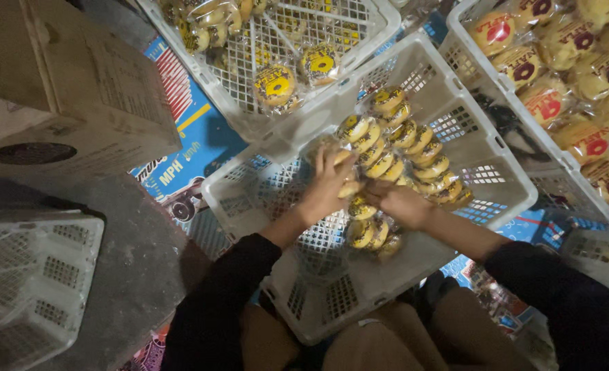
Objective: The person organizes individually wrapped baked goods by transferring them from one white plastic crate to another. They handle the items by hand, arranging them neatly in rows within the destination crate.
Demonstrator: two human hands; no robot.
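Note:
A white plastic crate [507,180] lies tilted in front of me, above my knees. Inside it stand rows of small wrapped buns with yellow and black labels [414,148]. My left hand [326,182] presses on wrapped buns at the near end of a row, its fingers spread over them. My right hand [399,204] grips wrapped buns [361,208] just beside it. A few more buns [370,235] lie below both hands. Both sleeves are dark.
Another white crate [376,31] at the top holds similar yellow-labelled buns. A crate [479,72] at the right is full of red-labelled buns [582,137]. A cardboard box [78,89] sits at the upper left, an upturned white crate [37,275] at the lower left.

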